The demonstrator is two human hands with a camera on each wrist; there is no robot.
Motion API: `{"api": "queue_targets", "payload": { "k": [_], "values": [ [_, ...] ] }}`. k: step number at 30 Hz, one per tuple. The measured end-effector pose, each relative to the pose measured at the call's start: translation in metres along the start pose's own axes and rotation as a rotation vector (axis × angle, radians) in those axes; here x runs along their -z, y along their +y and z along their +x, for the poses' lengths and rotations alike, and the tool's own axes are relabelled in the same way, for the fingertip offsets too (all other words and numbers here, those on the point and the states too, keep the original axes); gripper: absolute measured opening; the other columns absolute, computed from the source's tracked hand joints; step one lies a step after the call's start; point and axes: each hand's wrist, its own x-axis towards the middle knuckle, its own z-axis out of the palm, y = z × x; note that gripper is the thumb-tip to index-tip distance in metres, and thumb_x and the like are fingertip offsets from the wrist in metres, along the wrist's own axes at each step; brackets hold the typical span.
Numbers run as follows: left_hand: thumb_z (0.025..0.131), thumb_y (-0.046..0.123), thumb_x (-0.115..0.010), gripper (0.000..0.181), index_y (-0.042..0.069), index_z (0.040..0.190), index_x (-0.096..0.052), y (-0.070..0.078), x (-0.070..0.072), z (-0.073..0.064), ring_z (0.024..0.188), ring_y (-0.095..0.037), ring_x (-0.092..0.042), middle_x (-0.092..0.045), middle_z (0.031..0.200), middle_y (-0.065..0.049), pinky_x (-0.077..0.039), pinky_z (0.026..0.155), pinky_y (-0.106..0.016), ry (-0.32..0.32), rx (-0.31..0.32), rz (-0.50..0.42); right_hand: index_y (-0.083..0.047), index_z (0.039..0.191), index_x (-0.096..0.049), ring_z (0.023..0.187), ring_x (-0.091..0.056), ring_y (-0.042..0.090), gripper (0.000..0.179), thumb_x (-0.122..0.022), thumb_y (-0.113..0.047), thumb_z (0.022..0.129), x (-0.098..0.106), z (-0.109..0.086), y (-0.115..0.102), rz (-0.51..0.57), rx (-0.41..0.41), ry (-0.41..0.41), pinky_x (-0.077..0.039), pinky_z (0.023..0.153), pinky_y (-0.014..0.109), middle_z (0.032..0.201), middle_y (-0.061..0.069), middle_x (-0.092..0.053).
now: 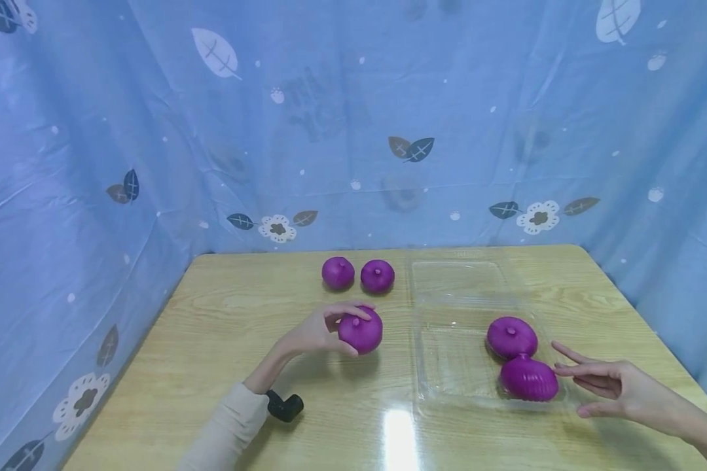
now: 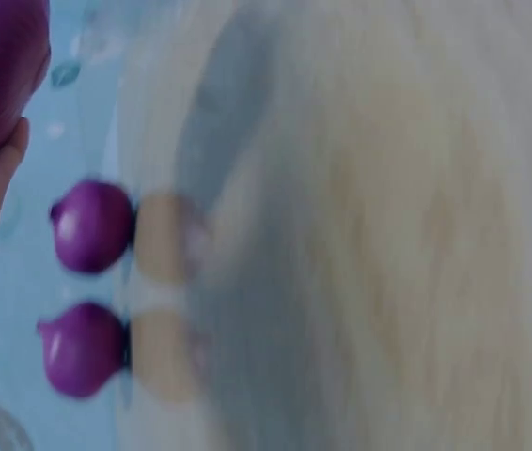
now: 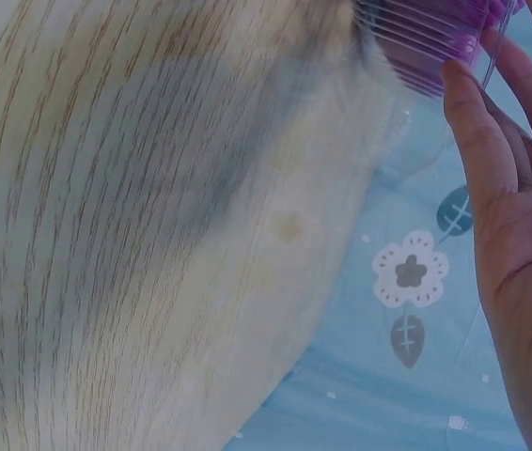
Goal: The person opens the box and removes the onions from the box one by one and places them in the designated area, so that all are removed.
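Note:
In the head view my left hand (image 1: 317, 332) grips a purple onion (image 1: 365, 333) above the table, thumb on the near side and fingers over the far side. The left wrist view shows that onion (image 2: 1, 70) only partly, at the upper left. My right hand (image 1: 627, 389) has its fingers extended at the right wall of a clear plastic clamshell box (image 1: 419, 373), holding nothing. Two onions lie in the box's right half: one with its stem up (image 1: 511, 335), the other tipped on its side (image 1: 530, 381), right by my right fingertips.
Behind my left hand two more onions (image 1: 338, 273) (image 1: 378, 277) stand side by side on the wooden table (image 1: 224, 340). The box's lid (image 1: 456, 278) lies folded back toward the far edge. A blue patterned curtain (image 1: 342, 131) surrounds the table's back and sides.

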Motion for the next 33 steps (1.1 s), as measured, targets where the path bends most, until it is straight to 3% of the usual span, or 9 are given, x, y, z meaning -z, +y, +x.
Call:
{"api": "queue_targets", "payload": {
  "k": [6, 12, 18, 23, 28, 33],
  "values": [
    [0.073, 0.001, -0.08, 0.053, 0.007, 0.122, -0.062, -0.002, 0.035, -0.011, 0.123, -0.028, -0.05, -0.045, 0.143, -0.016, -0.051, 0.096, -0.041, 0.109, 0.017, -0.022, 0.018, 0.129, -0.045, 0.133, -0.034, -0.001, 0.05, -0.055, 0.025, 0.081, 0.0, 0.0, -0.001, 0.013, -0.012, 0.001, -0.042, 0.099, 0.017, 0.156, -0.016, -0.024],
    [0.072, 0.0, -0.081, 0.061, 0.002, 0.128, -0.057, 0.0, 0.067, -0.019, 0.124, -0.027, -0.05, -0.049, 0.141, -0.012, -0.051, 0.095, -0.038, 0.23, 0.04, -0.009, 0.019, 0.131, -0.043, 0.134, -0.032, 0.0, 0.05, -0.052, 0.026, 0.082, 0.0, -0.001, 0.001, 0.055, -0.016, -0.023, -0.043, 0.099, 0.02, 0.156, -0.015, -0.023],
    [0.072, -0.004, -0.079, 0.074, 0.002, 0.138, -0.048, 0.007, 0.101, -0.016, 0.122, -0.025, -0.052, -0.049, 0.14, -0.011, -0.049, 0.097, -0.035, 0.316, 0.07, -0.011, 0.018, 0.13, -0.045, 0.133, -0.033, -0.001, 0.051, -0.054, 0.025, 0.081, -0.001, -0.001, 0.001, 0.011, -0.014, 0.005, -0.039, 0.1, 0.015, 0.156, -0.016, -0.023],
    [0.073, -0.003, -0.079, 0.072, 0.005, 0.138, -0.048, 0.007, 0.128, -0.014, 0.123, -0.026, -0.05, -0.048, 0.141, -0.009, -0.049, 0.096, -0.032, 0.397, 0.089, 0.012, 0.017, 0.13, -0.046, 0.133, -0.033, -0.001, 0.051, -0.055, 0.026, 0.08, 0.0, 0.001, 0.0, -0.015, -0.016, 0.011, -0.039, 0.1, 0.015, 0.156, -0.015, -0.024],
    [0.076, -0.005, -0.075, 0.07, 0.004, 0.139, -0.046, -0.002, 0.148, -0.008, 0.128, -0.034, -0.045, -0.041, 0.145, -0.011, -0.048, 0.098, -0.036, 0.481, 0.107, 0.003, 0.018, 0.13, -0.045, 0.132, -0.034, -0.001, 0.051, -0.053, 0.027, 0.08, 0.001, -0.002, -0.001, -0.009, -0.01, 0.01, -0.039, 0.1, 0.014, 0.156, -0.015, -0.024],
    [0.078, -0.006, -0.073, 0.072, 0.003, 0.142, -0.042, -0.01, 0.156, -0.009, 0.131, -0.036, -0.041, -0.036, 0.147, -0.012, -0.042, 0.104, -0.042, 0.532, 0.202, -0.022, 0.017, 0.13, -0.046, 0.132, -0.035, -0.001, 0.052, -0.053, 0.027, 0.08, -0.002, -0.002, 0.001, -0.023, -0.026, 0.01, -0.039, 0.1, 0.014, 0.155, -0.017, -0.023]
  ]
}}
